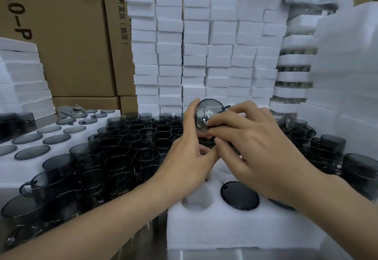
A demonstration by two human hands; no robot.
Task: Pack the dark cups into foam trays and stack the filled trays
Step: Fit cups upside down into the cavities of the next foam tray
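Dark cup [207, 114] up in both hands, left hand [189, 149] and right hand [253, 145] gripping it, just above the foam tray [235, 231]. One pocket there looks filled, others empty. Left of that tray, loose cups [126, 147] crowd, so plenty remains.

Both hands held one dark cup [208, 114] tilted on its side, the left hand [188, 157] gripping its rim and the right hand [255, 143] its body. Below the hands lay a foam tray [235, 229] holding a seated cup [239, 195]. Left of the hands stood loose cups [122, 153]; beyond them rose foam stacks [204, 51].
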